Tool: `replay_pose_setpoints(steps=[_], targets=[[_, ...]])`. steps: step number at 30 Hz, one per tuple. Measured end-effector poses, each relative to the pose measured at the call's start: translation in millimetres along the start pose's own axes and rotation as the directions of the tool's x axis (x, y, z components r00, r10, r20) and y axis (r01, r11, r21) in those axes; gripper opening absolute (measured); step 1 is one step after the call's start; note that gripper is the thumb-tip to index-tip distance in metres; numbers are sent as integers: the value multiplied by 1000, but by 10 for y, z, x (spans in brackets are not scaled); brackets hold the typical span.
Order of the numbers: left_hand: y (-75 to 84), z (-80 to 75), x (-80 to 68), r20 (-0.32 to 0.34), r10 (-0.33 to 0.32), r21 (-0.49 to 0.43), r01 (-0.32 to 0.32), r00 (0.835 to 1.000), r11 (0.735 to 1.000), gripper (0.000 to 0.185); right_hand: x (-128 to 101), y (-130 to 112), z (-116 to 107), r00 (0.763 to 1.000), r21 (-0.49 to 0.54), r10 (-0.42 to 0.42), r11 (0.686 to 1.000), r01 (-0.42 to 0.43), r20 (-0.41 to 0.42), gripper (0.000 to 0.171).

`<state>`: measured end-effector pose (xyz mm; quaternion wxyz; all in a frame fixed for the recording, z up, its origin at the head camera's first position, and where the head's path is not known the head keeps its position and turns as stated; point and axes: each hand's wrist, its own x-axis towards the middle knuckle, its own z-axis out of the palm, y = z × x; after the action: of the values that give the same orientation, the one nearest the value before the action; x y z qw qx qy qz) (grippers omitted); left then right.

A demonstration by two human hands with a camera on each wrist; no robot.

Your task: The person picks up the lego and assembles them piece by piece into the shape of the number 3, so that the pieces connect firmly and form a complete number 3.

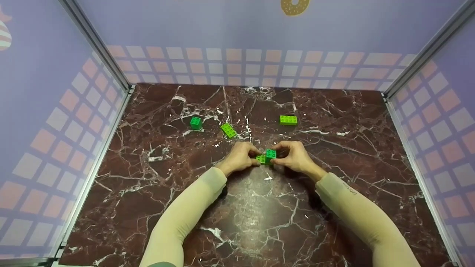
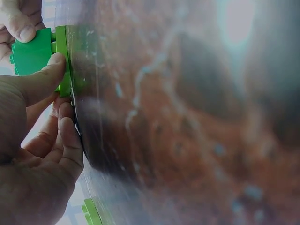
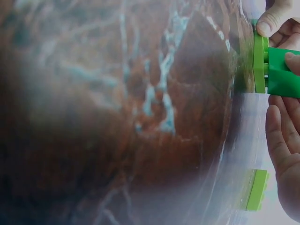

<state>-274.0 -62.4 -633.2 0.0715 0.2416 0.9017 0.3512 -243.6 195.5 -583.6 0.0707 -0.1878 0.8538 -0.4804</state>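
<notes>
At the middle of the marble table, my two hands meet over two green pieces. My left hand (image 1: 251, 155) pinches a flat light green plate (image 1: 261, 159) that lies on the table. My right hand (image 1: 284, 155) grips a dark green brick (image 1: 271, 153) that sits on the plate's right part. In the left wrist view my thumb (image 2: 49, 70) presses the plate (image 2: 63, 56), with the dark brick (image 2: 31, 55) behind it. The right wrist view shows the dark brick (image 3: 284, 74) against the plate (image 3: 259, 63), and it is unclear whether the studs are fully seated.
Three loose green pieces lie farther back on the table (image 1: 259, 222): a small dark green cube (image 1: 196, 122) at the left, a light green brick (image 1: 228, 130) in the middle and another light green brick (image 1: 288, 119) at the right. Tiled walls with metal rails enclose three sides.
</notes>
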Motion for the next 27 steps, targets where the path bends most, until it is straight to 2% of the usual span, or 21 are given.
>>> replay_pose_setpoints(steps=[6,13,20,27], targets=[[26,-12,-4,3,-12,-2,12,1000,1000,37,-11,15,0,1000,18,-17,1000,17,0,35],[-17,9,6,-7,7,10,-7,1000,1000,36,19,-9,-15,1000,26,-6,1000,6,20,35],[-22,5,10,11,-36,12,36,999,999,38,51,-9,-18,999,32,8,999,-9,38,34],[-49,10,37,1,-13,19,13,1000,1000,37,98,-20,-45,998,36,23,999,-25,64,33]])
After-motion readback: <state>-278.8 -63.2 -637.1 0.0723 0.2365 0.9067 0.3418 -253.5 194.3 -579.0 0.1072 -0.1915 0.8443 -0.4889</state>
